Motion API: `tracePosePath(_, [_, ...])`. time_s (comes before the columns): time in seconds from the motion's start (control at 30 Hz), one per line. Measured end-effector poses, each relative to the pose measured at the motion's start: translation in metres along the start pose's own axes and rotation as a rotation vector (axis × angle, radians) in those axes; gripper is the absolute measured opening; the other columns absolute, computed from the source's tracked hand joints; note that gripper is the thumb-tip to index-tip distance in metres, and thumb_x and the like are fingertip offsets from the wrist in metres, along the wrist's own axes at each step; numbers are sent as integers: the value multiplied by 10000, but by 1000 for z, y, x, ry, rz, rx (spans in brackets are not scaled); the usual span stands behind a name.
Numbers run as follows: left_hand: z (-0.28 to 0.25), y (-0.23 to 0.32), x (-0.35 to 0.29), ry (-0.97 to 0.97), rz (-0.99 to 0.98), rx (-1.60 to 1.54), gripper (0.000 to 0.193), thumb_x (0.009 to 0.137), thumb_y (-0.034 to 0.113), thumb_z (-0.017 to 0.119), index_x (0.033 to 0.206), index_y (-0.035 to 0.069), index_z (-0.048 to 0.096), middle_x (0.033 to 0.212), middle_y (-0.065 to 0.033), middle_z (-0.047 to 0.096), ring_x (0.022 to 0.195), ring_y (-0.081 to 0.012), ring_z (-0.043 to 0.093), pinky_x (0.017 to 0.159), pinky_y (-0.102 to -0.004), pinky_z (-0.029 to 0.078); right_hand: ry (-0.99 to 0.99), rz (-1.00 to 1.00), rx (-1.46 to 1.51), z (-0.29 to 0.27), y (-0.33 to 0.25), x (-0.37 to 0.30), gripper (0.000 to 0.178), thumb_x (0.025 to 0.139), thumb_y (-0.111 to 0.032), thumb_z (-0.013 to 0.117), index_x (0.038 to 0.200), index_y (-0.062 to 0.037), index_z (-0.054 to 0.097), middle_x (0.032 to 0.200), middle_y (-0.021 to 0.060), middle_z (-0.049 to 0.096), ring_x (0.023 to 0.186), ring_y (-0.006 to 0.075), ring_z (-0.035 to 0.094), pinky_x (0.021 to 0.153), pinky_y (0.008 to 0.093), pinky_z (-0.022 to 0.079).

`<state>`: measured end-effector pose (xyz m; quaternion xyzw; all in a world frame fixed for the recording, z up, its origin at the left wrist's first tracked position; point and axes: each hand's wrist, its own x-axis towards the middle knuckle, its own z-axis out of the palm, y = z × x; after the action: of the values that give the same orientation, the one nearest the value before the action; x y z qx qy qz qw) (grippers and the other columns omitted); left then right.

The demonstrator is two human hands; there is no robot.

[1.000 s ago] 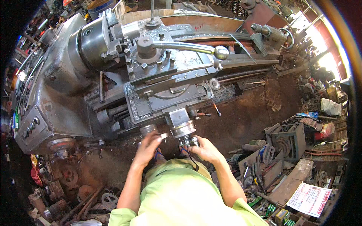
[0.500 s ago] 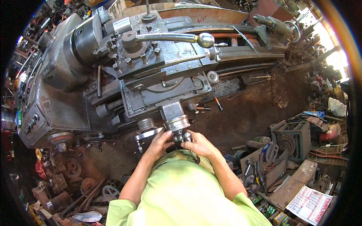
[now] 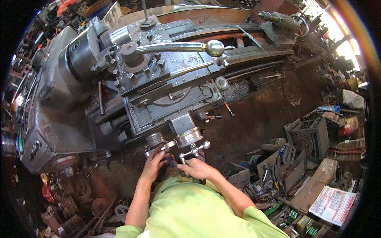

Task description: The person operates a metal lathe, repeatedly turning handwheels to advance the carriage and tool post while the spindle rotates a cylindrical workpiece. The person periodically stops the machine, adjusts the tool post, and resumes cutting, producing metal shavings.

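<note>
A grey metal lathe fills the upper left, its tool post [image 3: 131,55] topped by a long lever with a ball knob [image 3: 214,48]. Low on the carriage front, my left hand [image 3: 151,164] has its fingers curled at the rim of a handwheel [image 3: 170,144]. Beside it, my right hand [image 3: 199,169] is closed at the lower end of a shiny ball crank handle [image 3: 193,150]; my palm hides some of its fingers. Behind the crank sits a ringed metal collar [image 3: 189,137].
Metal chips lie on the carriage and in a tray [image 3: 238,92]. A chuck [image 3: 81,49] stands left, a tailstock [image 3: 279,22] far right. A small orange-tipped lever [image 3: 229,110] juts out near the crank. Scrap parts, boards and a printed calendar sheet [image 3: 332,204] crowd the lower right.
My left hand has left the crank handle and moved left to the handwheel. My right hand has shifted slightly left and down, and the crank has turned. The view has shifted a little.
</note>
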<state>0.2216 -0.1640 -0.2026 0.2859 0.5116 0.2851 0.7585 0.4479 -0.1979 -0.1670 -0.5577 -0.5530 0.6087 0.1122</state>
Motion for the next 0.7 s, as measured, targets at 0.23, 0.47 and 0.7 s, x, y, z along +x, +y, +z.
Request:
tracePosePath(0.23, [-48, -4, -4, -10, -44, 153, 579, 966, 348, 598, 1453, 72, 451, 1297, -104, 616, 1147, -193, 586, 920, -333, 472, 530, 232, -330, -21, 9, -44, 356, 834, -352, 634, 967, -24, 675, 826, 274, 682, 823, 425, 688, 758, 545, 546])
tracePosePath(0.47, [-48, -10, 3, -22, -65, 143, 532, 977, 339, 581, 1421, 65, 480, 1275, -100, 628, 1119, -182, 597, 890, -320, 469, 335, 124, -399, 41, -7, -3, 356, 837, -316, 662, 908, 32, 634, 828, 268, 687, 784, 412, 692, 735, 486, 540])
tracePosePath(0.7, [-24, -6, 8, -71, -47, 154, 525, 988, 339, 572, 1430, 74, 476, 1267, -97, 630, 1118, -174, 593, 912, -316, 454, 432, 279, 96, -36, 31, -37, 313, 899, -294, 654, 964, 11, 691, 775, 144, 693, 656, 192, 636, 631, 370, 501])
